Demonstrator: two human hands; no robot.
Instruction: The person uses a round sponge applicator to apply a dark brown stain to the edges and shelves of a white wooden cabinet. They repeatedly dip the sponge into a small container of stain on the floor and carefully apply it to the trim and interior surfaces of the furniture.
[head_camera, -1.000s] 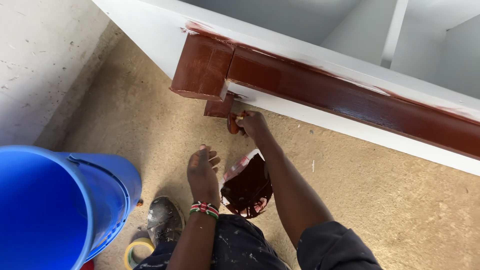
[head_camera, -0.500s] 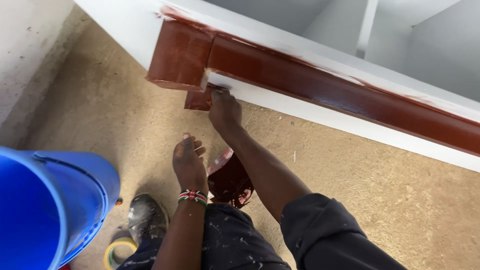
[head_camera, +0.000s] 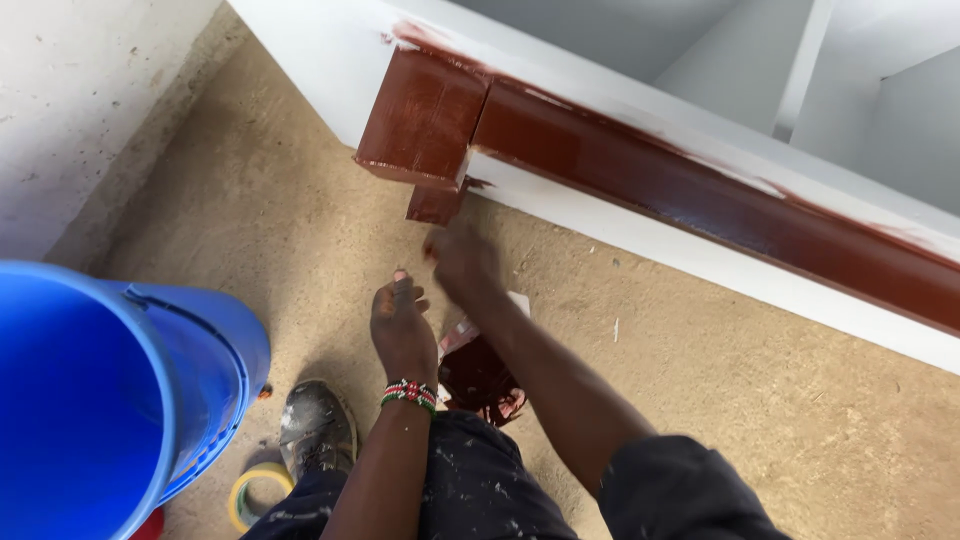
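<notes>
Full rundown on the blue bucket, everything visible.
The blue bucket fills the lower left corner of the head view, cut off by the frame edges. It looks like smooth plastic with a rolled rim and a moulded ridge at the top where a handle would attach. It seems to stand on the sandy floor; its inside shows only blue. A roll of yellow tape and a paint-spattered shoe sit beside it. Neither hand touches it.

**Count of things in view**

Two hands: the left hand (head_camera: 402, 325) and the right hand (head_camera: 462, 265), blurred. One beaded wristband (head_camera: 410, 394). One blue bucket (head_camera: 110, 390) at near left. One roll of tape (head_camera: 255, 493). One paint-spattered shoe (head_camera: 315, 425). One container of brown paint (head_camera: 482, 375). One brown-painted wooden rail (head_camera: 690, 190) at far right.
</notes>
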